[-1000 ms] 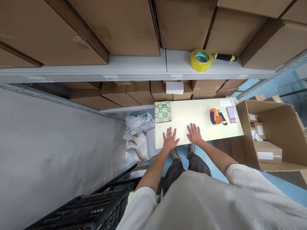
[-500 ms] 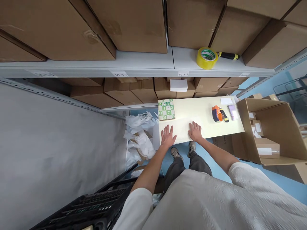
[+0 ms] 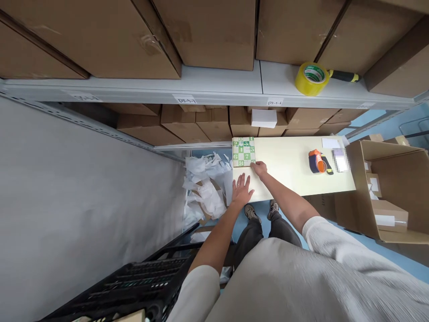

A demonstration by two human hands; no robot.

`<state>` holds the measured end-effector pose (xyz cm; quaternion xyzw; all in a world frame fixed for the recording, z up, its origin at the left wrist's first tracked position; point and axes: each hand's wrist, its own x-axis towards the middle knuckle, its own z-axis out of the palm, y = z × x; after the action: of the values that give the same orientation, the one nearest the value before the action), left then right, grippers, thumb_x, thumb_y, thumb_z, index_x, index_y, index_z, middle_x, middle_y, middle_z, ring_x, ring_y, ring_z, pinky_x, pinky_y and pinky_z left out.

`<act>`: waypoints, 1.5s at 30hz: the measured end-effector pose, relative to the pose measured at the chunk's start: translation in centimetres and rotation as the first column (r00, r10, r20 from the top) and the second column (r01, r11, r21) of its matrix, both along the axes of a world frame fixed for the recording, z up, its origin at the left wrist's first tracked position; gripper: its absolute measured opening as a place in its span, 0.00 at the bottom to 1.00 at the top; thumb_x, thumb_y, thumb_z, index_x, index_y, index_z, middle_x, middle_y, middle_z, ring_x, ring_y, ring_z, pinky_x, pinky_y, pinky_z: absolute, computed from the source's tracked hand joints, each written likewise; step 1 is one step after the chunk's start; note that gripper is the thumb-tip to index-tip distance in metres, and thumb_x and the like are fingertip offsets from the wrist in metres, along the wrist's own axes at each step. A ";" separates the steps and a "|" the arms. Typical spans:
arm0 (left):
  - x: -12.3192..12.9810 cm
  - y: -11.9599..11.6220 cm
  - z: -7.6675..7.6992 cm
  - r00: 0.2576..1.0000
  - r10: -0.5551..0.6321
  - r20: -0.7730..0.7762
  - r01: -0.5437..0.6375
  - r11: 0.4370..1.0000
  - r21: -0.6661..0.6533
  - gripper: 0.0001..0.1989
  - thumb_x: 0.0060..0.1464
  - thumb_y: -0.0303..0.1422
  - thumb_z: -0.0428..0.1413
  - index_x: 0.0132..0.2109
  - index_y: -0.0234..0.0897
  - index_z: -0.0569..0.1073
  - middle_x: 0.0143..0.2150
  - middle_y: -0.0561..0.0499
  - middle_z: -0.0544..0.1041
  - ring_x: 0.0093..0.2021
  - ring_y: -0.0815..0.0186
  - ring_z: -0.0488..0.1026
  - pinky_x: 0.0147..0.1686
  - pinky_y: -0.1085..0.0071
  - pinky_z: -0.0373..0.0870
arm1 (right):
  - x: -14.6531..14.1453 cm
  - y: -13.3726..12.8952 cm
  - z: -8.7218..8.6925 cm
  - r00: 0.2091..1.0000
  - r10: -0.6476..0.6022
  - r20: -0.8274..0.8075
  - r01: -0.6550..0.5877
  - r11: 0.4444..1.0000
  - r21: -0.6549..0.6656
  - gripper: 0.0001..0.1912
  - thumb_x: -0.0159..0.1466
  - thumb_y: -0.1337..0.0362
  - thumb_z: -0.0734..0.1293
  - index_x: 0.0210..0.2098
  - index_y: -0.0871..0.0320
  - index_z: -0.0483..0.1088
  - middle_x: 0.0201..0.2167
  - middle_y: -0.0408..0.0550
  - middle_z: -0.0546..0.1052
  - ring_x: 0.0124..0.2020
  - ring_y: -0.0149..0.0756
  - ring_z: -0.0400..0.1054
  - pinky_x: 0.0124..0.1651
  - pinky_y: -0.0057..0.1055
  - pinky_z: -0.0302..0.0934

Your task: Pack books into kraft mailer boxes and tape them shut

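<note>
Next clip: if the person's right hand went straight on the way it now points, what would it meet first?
The green-and-white numbered square packet beside the right hand. The fingertips look at or touching its lower right corner, though depth makes contact hard to confirm.

A flat package (image 3: pixel 243 152) is placed at the left end of a board (image 3: pixel 301 154), with a tape dispenser (image 3: pixel 317 162) set toward its right end. An open carton (image 3: pixel 385 192) is seen to the right, crumpled paper (image 3: pixel 206 190) to the left, and a shelf (image 3: pixel 217 87) behind, a tape roll (image 3: pixel 311 78) lying on it.
</note>
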<state>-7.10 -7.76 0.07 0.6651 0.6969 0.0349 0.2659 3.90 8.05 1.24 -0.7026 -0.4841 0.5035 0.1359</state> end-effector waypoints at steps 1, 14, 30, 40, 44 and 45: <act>0.0 0.0 0.0 1.000 0.001 -0.003 -0.001 1.000 -0.003 0.42 0.69 0.45 0.53 0.83 0.40 0.51 0.86 0.42 0.42 0.84 0.44 0.41 0.80 0.41 0.37 | -0.3 0.0 -0.2 0.999 -0.022 0.040 0.023 1.000 -0.016 0.28 0.64 0.46 0.73 0.58 0.55 0.76 0.54 0.56 0.82 0.58 0.50 0.74 0.58 0.42 0.71; 0.5 -0.4 -0.3 1.000 0.010 0.001 -0.010 1.000 -0.004 0.42 0.69 0.42 0.54 0.83 0.38 0.50 0.86 0.39 0.41 0.85 0.43 0.40 0.80 0.38 0.37 | -3.1 2.2 0.0 0.964 -0.074 0.254 0.122 0.976 -0.180 0.23 0.56 0.56 0.81 0.48 0.56 0.79 0.58 0.66 0.79 0.67 0.63 0.67 0.66 0.57 0.63; 0.2 0.2 0.2 0.998 -0.028 -0.055 0.023 0.996 -0.091 0.43 0.69 0.43 0.51 0.84 0.37 0.48 0.86 0.41 0.37 0.85 0.46 0.36 0.80 0.39 0.37 | -1.0 3.6 2.9 0.973 -0.213 -0.085 0.186 0.949 -0.256 0.17 0.62 0.57 0.74 0.44 0.64 0.79 0.44 0.60 0.83 0.47 0.47 0.77 0.43 0.33 0.70; -0.1 1.1 0.0 0.999 -0.011 -0.051 0.008 0.998 -0.068 0.43 0.69 0.43 0.52 0.83 0.38 0.48 0.86 0.39 0.39 0.85 0.45 0.37 0.80 0.39 0.37 | 2.7 3.0 3.7 0.934 -0.196 -0.298 0.209 0.978 0.014 0.18 0.65 0.46 0.69 0.41 0.55 0.76 0.37 0.46 0.80 0.38 0.36 0.71 0.40 0.30 0.66; -0.7 3.0 0.4 0.998 0.024 -0.053 -0.029 0.995 -0.091 0.41 0.71 0.44 0.49 0.84 0.38 0.47 0.86 0.39 0.38 0.85 0.46 0.35 0.80 0.38 0.36 | 6.4 1.3 4.6 0.910 -0.208 -0.359 0.231 0.973 0.021 0.24 0.61 0.40 0.72 0.43 0.54 0.75 0.38 0.44 0.78 0.40 0.35 0.70 0.40 0.28 0.66; -0.8 3.6 0.5 0.998 0.029 -0.055 -0.035 0.994 -0.100 0.41 0.71 0.44 0.49 0.84 0.37 0.47 0.86 0.39 0.37 0.85 0.46 0.35 0.80 0.38 0.36 | 7.3 0.8 4.8 0.903 -0.205 -0.377 0.230 0.973 0.021 0.26 0.60 0.38 0.72 0.44 0.53 0.74 0.39 0.44 0.78 0.40 0.34 0.70 0.41 0.28 0.66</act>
<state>-7.92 -4.14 0.55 0.6402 0.7152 -0.0139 0.2800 11.25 8.81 6.03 -0.6392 -0.3841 0.5933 0.3032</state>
